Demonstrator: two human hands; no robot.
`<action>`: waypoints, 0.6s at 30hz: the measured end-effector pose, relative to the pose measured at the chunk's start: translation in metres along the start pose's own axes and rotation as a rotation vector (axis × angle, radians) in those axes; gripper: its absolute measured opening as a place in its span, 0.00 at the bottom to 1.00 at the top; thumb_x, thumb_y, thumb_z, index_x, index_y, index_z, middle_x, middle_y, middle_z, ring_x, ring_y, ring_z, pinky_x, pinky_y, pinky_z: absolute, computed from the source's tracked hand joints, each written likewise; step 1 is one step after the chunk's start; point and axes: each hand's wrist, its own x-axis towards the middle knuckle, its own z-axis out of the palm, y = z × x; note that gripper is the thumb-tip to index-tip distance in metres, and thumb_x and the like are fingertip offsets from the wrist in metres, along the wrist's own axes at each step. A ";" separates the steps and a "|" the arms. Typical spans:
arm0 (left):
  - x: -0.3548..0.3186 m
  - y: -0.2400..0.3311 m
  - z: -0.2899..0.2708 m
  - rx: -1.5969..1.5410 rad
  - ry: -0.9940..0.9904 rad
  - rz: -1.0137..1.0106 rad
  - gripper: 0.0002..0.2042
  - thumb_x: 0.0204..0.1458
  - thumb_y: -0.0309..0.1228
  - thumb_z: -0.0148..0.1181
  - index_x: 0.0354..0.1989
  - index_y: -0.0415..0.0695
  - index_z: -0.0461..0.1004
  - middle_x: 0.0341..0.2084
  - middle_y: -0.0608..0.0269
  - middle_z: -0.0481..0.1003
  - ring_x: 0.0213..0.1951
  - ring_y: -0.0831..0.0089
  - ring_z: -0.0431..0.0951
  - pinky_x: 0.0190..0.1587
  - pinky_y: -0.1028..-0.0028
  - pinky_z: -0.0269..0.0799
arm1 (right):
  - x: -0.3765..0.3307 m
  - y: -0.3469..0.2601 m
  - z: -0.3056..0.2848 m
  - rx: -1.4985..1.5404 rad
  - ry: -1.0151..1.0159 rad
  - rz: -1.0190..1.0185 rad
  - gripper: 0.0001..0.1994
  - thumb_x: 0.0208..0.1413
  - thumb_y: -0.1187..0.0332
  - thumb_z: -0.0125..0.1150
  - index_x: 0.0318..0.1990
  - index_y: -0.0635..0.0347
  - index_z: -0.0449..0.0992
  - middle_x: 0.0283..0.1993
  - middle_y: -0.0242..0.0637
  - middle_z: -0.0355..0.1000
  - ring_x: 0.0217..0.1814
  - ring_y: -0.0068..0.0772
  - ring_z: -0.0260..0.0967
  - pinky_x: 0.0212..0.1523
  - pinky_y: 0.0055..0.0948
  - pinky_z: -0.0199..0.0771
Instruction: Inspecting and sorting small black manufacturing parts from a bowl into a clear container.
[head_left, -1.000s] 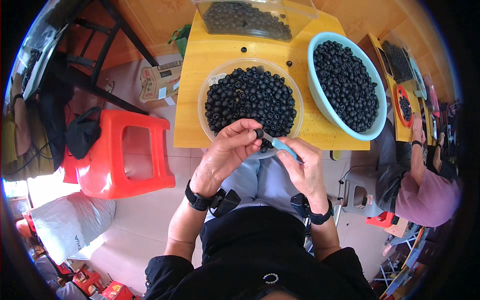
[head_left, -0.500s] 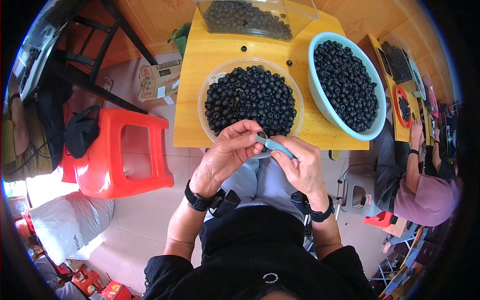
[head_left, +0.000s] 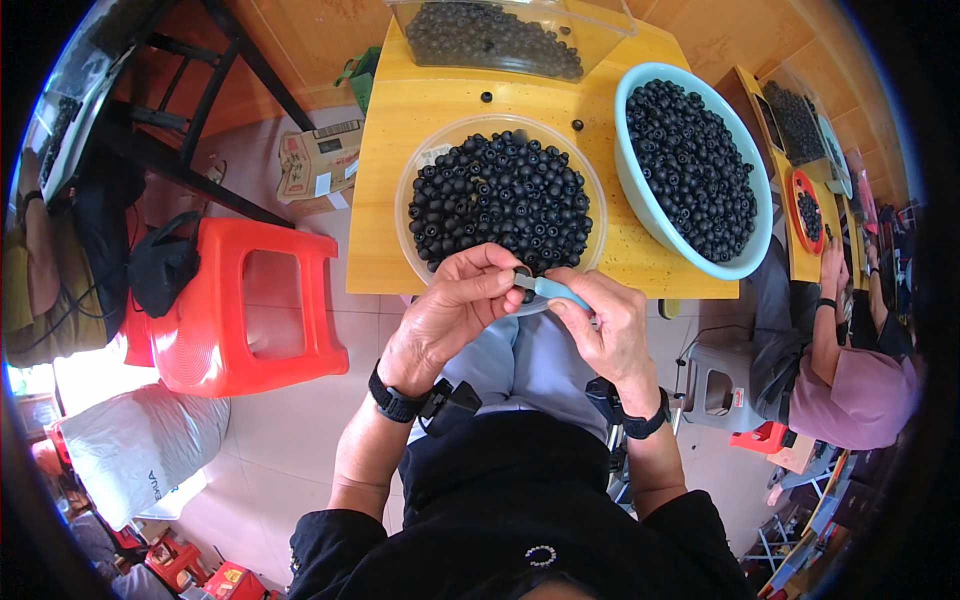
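The left hand [head_left: 462, 292] pinched a small black piece [head_left: 521, 271] in its grip, while the right hand's [head_left: 612, 322] grip was closed around a blue-handled knife [head_left: 563, 292], blade at the piece. Beyond, a clear round tub [head_left: 432, 156] of black pieces sat on the yellow bench [head_left: 385, 230].

At nine o'clock there is a red plastic stool [head_left: 195, 315]. A cardboard box [head_left: 303, 172] lies at ten o'clock, and a green bag [head_left: 362, 88] is at eleven. At eight o'clock rests a big pale sack [head_left: 140, 445]. Near four o'clock there is a grey stool [head_left: 722, 352].
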 end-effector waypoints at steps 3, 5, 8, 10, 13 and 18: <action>-0.001 0.000 0.000 0.004 0.010 0.021 0.05 0.50 0.22 0.56 0.35 0.39 0.71 0.31 0.60 0.74 0.30 0.76 0.74 0.36 0.79 0.71 | 0.000 0.004 0.002 -0.006 -0.016 0.007 0.10 0.47 0.68 0.62 0.37 0.61 0.76 0.23 0.37 0.71 0.18 0.30 0.68 0.19 0.25 0.65; -0.004 0.002 -0.002 0.002 -0.128 -0.019 0.05 0.49 0.23 0.57 0.35 0.39 0.71 0.31 0.60 0.74 0.30 0.76 0.73 0.35 0.80 0.70 | -0.003 0.019 0.008 -0.067 0.139 -0.007 0.09 0.48 0.69 0.60 0.36 0.63 0.76 0.26 0.40 0.73 0.20 0.34 0.70 0.20 0.27 0.66; -0.018 0.008 0.012 0.027 -0.189 -0.014 0.06 0.49 0.22 0.57 0.35 0.39 0.71 0.31 0.59 0.74 0.29 0.76 0.73 0.34 0.80 0.70 | -0.006 0.030 -0.010 -0.049 0.112 0.214 0.08 0.50 0.70 0.58 0.35 0.64 0.76 0.27 0.43 0.73 0.23 0.37 0.72 0.22 0.28 0.67; -0.014 0.007 0.007 0.028 -0.148 0.009 0.06 0.49 0.22 0.57 0.35 0.39 0.71 0.31 0.60 0.74 0.29 0.76 0.73 0.34 0.80 0.70 | -0.004 0.023 -0.012 -0.025 0.099 0.203 0.08 0.50 0.70 0.58 0.36 0.64 0.76 0.27 0.44 0.73 0.22 0.36 0.71 0.22 0.27 0.67; -0.010 0.007 0.010 0.049 -0.079 0.024 0.06 0.49 0.22 0.57 0.35 0.39 0.70 0.31 0.60 0.73 0.30 0.76 0.73 0.34 0.79 0.70 | -0.002 0.010 -0.011 0.041 0.057 0.250 0.09 0.49 0.69 0.59 0.36 0.64 0.76 0.26 0.42 0.73 0.20 0.32 0.69 0.22 0.25 0.65; -0.004 -0.002 0.020 0.173 -0.011 0.001 0.06 0.49 0.21 0.57 0.35 0.41 0.68 0.30 0.63 0.73 0.30 0.77 0.73 0.35 0.79 0.69 | 0.003 -0.012 -0.007 0.300 0.049 0.162 0.12 0.42 0.73 0.66 0.37 0.63 0.76 0.28 0.36 0.72 0.24 0.29 0.69 0.24 0.26 0.65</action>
